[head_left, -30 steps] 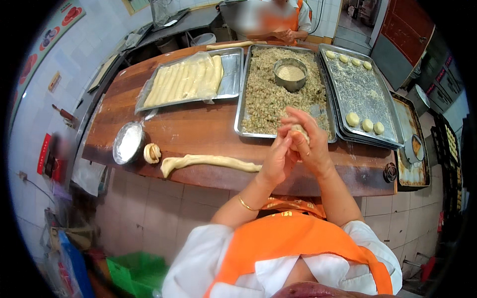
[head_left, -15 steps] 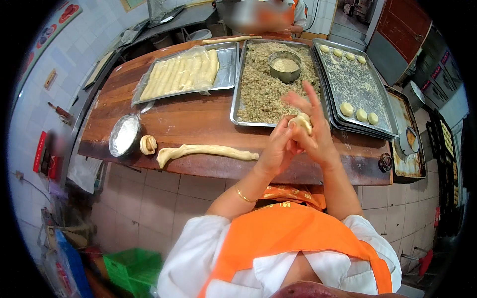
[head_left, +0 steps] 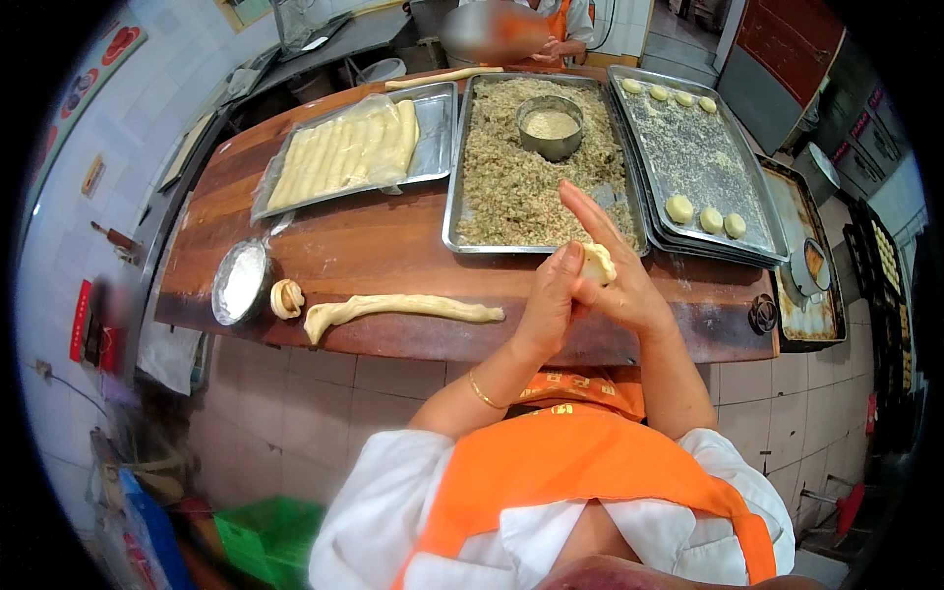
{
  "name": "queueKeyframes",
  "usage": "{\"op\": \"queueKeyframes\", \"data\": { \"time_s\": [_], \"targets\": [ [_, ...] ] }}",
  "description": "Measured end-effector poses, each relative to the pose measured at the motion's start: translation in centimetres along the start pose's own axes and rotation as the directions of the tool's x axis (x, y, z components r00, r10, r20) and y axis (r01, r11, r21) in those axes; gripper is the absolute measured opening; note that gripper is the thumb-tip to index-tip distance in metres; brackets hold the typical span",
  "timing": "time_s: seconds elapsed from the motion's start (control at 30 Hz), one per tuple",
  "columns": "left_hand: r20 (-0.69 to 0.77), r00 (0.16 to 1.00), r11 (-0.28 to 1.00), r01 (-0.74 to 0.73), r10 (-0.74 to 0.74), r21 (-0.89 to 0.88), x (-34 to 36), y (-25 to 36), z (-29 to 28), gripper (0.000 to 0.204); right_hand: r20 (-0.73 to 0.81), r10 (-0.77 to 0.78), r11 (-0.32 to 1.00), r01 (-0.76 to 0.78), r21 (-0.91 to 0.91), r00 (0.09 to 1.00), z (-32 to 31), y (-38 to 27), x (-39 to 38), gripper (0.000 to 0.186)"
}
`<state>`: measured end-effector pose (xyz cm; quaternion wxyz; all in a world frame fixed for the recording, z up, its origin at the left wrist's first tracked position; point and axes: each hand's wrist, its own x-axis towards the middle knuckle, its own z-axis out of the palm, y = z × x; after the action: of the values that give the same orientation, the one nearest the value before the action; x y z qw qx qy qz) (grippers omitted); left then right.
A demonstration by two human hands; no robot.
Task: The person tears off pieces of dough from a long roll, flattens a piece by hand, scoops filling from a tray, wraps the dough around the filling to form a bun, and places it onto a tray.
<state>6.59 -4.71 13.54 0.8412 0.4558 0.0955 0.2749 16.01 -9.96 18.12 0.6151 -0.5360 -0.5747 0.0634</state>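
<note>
A small pale piece of dough [head_left: 598, 264] is pinched between my two hands above the table's near edge. My left hand [head_left: 553, 295] is closed against it, thumb up. My right hand [head_left: 629, 293] cups its other side, with some fingers stretched upward. The underside of the dough is hidden by my palms. Just beyond, a metal tray of crumbly filling [head_left: 492, 177] carries a round metal bowl [head_left: 551, 146] of pale grains. Left of my hands a long dough rope [head_left: 403, 311] lies on the wood, beside a coiled dough piece [head_left: 286, 299].
A bowl of flour [head_left: 241, 283] stands at the table's left. Behind it, a tray [head_left: 433, 138] holds dough strips [head_left: 344, 147] under plastic. At right, stacked trays carry seeds and several dough rounds [head_left: 678, 208]. A dark ring-shaped thing [head_left: 762, 313] sits near the right corner. Another person [head_left: 560, 39] stands across the table.
My right hand's spread fingers have drawn together and come lower around the dough. The view has shifted slightly. Across the table, the other person's hands have come into sight.
</note>
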Motion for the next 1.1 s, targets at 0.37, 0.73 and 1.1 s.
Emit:
{"op": "queueKeyframes", "data": {
  "time_s": [0.37,0.73,1.1],
  "targets": [
    [-0.110,0.994,1.000,-0.007,0.006,-0.012,0.3,0.4,1.1,0.051,0.230,0.119,0.979,-0.153,0.138,0.966,-2.5,3.7,-0.1,0.052],
    [-0.137,0.991,1.000,-0.006,0.008,0.010,0.6,-1.5,0.1,0.052,0.347,0.127,0.978,-0.175,0.112,0.929,-2.8,4.8,-0.4,0.053],
    [-0.011,0.984,0.982,0.177,-0.176,0.071,0.9,-1.6,-1.8,0.050,0.349,0.174,0.940,-0.261,0.220,0.921,-2.7,6.2,-1.8,0.052]
  ]
}}
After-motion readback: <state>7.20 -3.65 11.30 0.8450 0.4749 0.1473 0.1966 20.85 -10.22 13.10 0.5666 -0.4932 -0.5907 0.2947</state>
